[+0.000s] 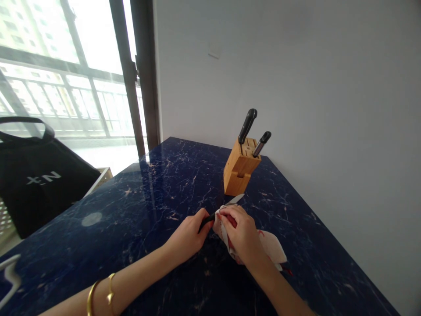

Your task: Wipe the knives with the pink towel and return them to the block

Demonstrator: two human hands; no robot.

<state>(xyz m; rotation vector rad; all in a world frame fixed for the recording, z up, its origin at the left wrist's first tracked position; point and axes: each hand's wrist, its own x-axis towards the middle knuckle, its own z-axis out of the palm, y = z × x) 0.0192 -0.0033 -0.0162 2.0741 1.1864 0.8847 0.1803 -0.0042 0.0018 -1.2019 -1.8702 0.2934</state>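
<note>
In the head view, my left hand is closed around the black handle of a small knife. Its blade points away to the upper right, toward the foot of the wooden block. My right hand pinches a white and red cloth against the knife where the blade meets the handle. Part of that cloth hangs out beneath the right wrist. Just beyond the blade tip stands a wooden knife block. It holds a black-handled knife and a second tool with a black and silver handle.
Both hands work over a dark blue marbled table. A black bag with white lettering is at the left beside it. Part of a white curved object shows at the lower left edge. A grey wall runs along the right.
</note>
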